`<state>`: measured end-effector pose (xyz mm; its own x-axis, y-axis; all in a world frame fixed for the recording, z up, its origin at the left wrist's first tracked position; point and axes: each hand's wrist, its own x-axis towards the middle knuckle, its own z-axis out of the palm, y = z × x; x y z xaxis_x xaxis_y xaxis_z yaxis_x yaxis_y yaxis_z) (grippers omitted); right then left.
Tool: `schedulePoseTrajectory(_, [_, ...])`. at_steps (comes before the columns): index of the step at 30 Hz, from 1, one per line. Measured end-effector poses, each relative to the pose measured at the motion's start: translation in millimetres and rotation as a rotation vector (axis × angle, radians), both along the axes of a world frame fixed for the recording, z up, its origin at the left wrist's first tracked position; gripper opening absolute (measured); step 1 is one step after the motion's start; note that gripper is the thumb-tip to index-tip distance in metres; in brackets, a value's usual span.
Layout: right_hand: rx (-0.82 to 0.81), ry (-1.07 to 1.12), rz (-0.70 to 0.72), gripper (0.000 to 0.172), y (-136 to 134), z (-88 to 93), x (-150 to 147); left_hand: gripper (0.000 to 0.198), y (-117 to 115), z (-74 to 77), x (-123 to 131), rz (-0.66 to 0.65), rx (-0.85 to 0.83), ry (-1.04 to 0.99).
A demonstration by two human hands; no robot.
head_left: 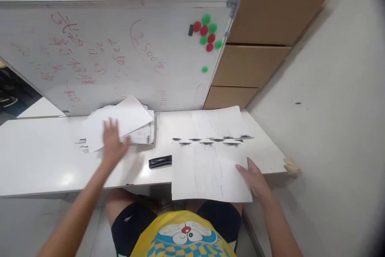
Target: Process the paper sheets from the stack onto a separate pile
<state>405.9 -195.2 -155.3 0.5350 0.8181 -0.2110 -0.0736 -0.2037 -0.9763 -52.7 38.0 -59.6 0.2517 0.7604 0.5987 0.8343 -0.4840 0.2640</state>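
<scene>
My left hand point(113, 141), slightly blurred, has its fingers spread over the front of a loose pile of white paper point(132, 114). Whether it touches the top sheet I cannot tell. Printed sheets point(141, 134) stick out from under that pile. My right hand point(255, 179) grips the right edge of a paper sheet point(207, 173), thumb on top; the near end of the sheet overhangs the table edge. Faint grey streaks and dark smudges mark its surface. Just beyond lies another streaked paper sheet point(218, 120). A black stapler point(160, 161) rests left of the held sheet.
A whiteboard point(177, 88) with red writing and round magnets point(211, 38) stands behind the white table point(39, 156). Stacked cardboard boxes point(249, 64) rise at the back right. A pale wall point(331, 128) bounds the right side.
</scene>
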Motion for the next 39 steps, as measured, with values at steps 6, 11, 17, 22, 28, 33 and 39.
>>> schedulePoseTrajectory(6, [0.246, -0.020, -0.070, 0.053, 17.8, 14.4, 20.7, 0.088, -110.8, -36.5, 139.6, -0.446, -0.325, -0.372])
schedulePoseTrajectory(11, [0.304, -0.128, -0.074, 0.053, 27.1, 31.7, 40.3, 0.043, -101.9, -52.3, 178.7, -0.471, -0.285, -0.852])
schedulePoseTrajectory(17, [0.247, -0.057, -0.112, 0.044, 23.4, 6.0, 48.6, 0.026, -92.8, -85.7, 189.8, -0.548, -0.121, -0.904])
schedulePoseTrajectory(22, [0.237, -0.046, -0.118, 0.045, 13.6, 8.3, 41.1, 0.029, -101.2, -79.0, 198.5, -0.446, -0.183, -0.884])
schedulePoseTrajectory(28, [-0.004, 0.034, 0.072, 0.054, -16.2, 34.9, 40.1, 0.032, -95.2, -37.3, 151.4, -0.307, -0.182, -0.868])
schedulePoseTrajectory(33, [-0.144, 0.116, 0.186, 0.048, -12.5, 3.6, 29.3, 0.026, -73.7, -42.4, 100.2, -0.466, -0.337, -0.107])
schedulePoseTrajectory(39, [-0.182, -0.006, 0.150, 0.045, -9.9, -18.8, 26.4, 0.031, -64.2, -78.5, 88.0, -0.504, -0.332, 0.307])
